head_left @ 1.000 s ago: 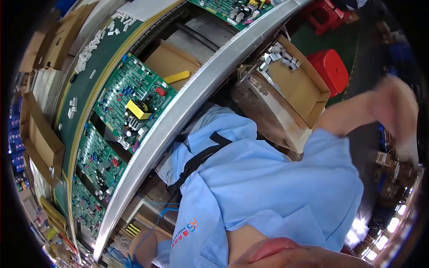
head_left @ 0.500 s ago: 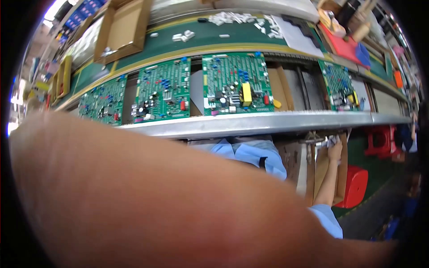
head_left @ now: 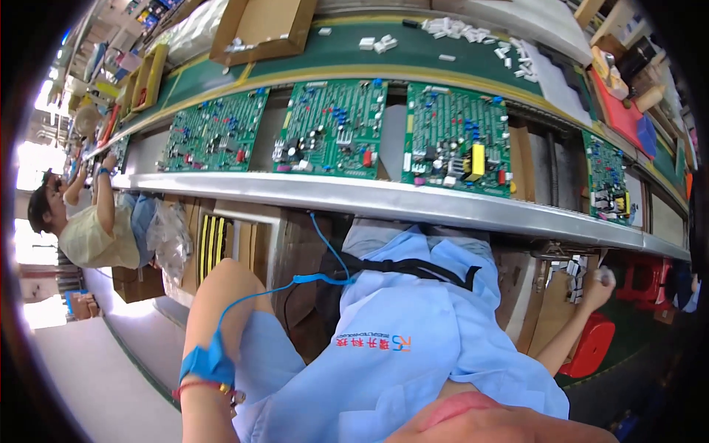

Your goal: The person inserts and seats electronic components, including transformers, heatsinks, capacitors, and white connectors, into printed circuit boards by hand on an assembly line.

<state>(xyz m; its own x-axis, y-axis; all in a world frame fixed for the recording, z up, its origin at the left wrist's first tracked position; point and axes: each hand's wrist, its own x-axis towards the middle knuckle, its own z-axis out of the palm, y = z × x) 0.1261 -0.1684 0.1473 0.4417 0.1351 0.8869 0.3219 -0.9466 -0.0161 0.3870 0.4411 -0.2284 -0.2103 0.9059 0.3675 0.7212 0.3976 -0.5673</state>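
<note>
My right hand is out to the right, beside an open cardboard box below the line's metal edge. Its fingers are closed round a small pale, shiny piece whose kind I cannot make out. Several silvery white pieces lie at the box's far end. My left arm is bent, with a blue wrist strap and a red bracelet on it; the left hand itself is beyond the lower edge. Four-sided green circuit boards with mounted components stand in a row on the line ahead, touched by neither hand.
A metal rail runs between me and the boards. Behind them, a green belt carries loose white parts and a cardboard tray. A blue cord hangs from the rail to my strap. A red stool stands right; a co-worker works far left.
The left forearm that filled the lower view has swung back toward me, uncovering my lap and the co-worker. My right hand has moved outward from the box, holding a small pale piece.
</note>
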